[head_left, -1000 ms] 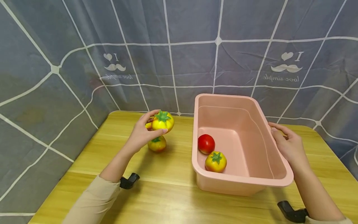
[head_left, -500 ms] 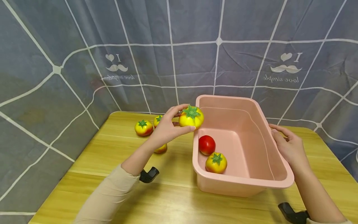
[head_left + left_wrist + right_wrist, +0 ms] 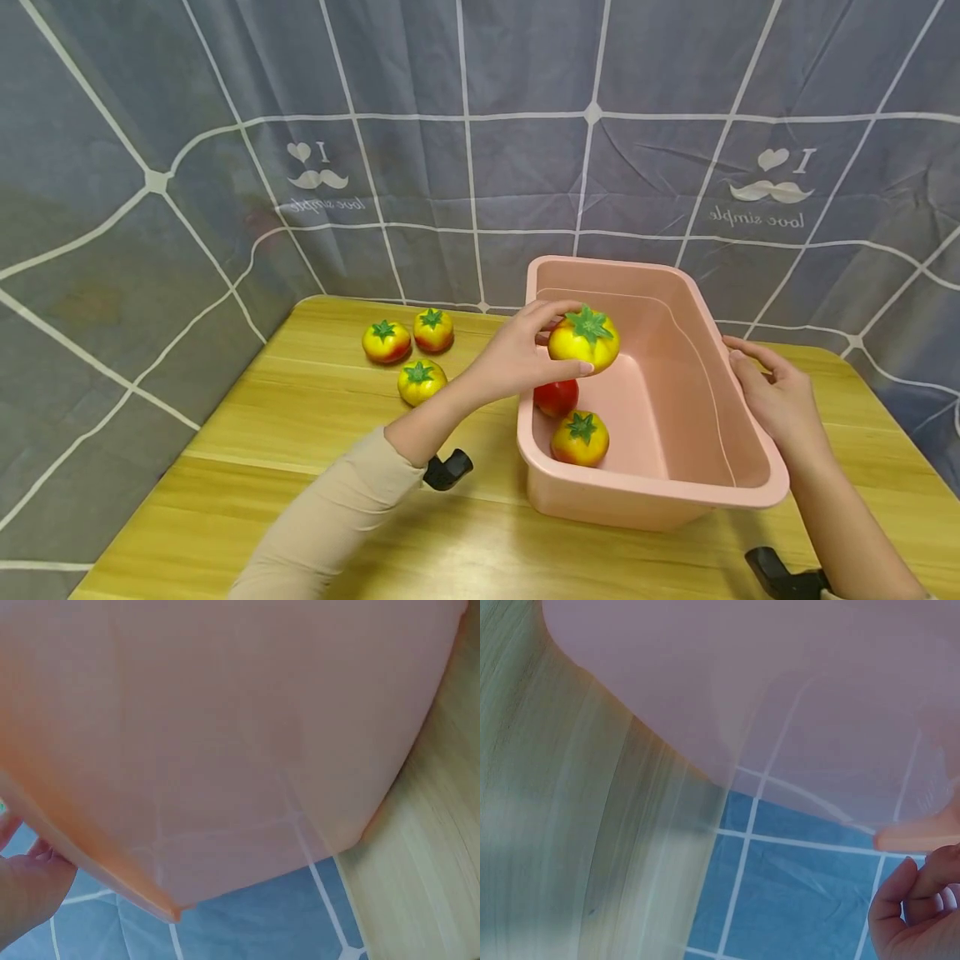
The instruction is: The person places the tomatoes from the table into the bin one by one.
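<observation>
In the head view my left hand (image 3: 517, 354) holds a yellow artificial tomato (image 3: 583, 340) with a green leafy top, thumb in front and fingers behind. It is over the left side of a pink plastic tub (image 3: 652, 490). Inside the tub lie a red tomato (image 3: 557, 398), partly covered by the hand, and a yellow-red tomato (image 3: 580, 439). My right hand (image 3: 780, 400) grips the tub's right rim. In the left wrist view the tub's wall (image 3: 225, 750) fills most of the picture, with the left hand (image 3: 34, 889) at the lower left. The right wrist view shows the right hand (image 3: 922, 907) by the rim.
Three more yellow-red tomatoes sit on the wooden table (image 3: 300, 467) left of the tub: one at left (image 3: 386, 342), one behind (image 3: 433, 330), one nearer (image 3: 421, 382). A grey curtain (image 3: 420, 167) with white lines hangs behind the table.
My left hand has carried the yellow tomato rightward from above the table, across the tub's left rim, to over its inside. The right hand has stayed on the rim.
</observation>
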Available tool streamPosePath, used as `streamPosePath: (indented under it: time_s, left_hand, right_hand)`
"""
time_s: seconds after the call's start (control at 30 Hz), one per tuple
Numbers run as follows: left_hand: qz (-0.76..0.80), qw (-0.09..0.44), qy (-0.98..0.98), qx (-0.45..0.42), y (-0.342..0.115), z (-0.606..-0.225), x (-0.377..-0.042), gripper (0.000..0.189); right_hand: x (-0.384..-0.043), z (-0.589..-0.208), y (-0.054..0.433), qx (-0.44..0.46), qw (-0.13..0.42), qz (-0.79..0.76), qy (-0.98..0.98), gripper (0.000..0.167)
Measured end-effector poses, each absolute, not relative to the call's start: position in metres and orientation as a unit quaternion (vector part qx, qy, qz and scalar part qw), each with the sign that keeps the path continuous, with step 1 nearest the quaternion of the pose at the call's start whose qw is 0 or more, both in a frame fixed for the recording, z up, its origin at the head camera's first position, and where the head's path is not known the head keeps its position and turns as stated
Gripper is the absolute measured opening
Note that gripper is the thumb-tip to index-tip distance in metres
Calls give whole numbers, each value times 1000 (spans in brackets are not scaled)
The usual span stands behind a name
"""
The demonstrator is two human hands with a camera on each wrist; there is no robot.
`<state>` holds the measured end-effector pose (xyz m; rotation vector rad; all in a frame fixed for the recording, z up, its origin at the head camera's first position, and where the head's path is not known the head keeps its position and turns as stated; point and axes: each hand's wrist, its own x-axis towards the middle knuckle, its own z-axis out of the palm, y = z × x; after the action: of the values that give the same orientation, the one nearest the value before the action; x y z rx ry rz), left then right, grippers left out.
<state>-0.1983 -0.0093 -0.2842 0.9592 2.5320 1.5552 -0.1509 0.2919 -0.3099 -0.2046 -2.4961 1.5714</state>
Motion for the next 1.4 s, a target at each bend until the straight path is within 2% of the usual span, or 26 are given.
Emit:
streamPosePath:
  time_s: [0.13, 0.47, 0.67, 0.87, 1.13, 1.4]
  left_hand:
    - [472, -13, 822, 319, -6, -287, -199, 63]
    - [486, -32, 815, 315, -21, -294, -201, 46]
    - [483, -66, 826, 283, -56, -304, -207, 44]
    - [484, -74, 842, 225, -107, -328, -213, 46]
    - [475, -35, 866, 153, -158, -367, -217, 57]
    - [457, 12, 880, 131, -172, -396, -217, 72]
  right_hand:
    - [-150, -310, 293, -72, 91, 526, -842, 34]
    - [-148, -310, 293, -74, 89, 530, -840, 37]
    - [-148, -310, 292, -73, 101, 515, -848, 38]
    - [-148, -309, 290, -71, 105, 524, -842, 36]
    - [-148, -310, 290, -69, 110, 519, -845, 34]
    - [-145, -312, 289, -75, 103, 513, -849, 39]
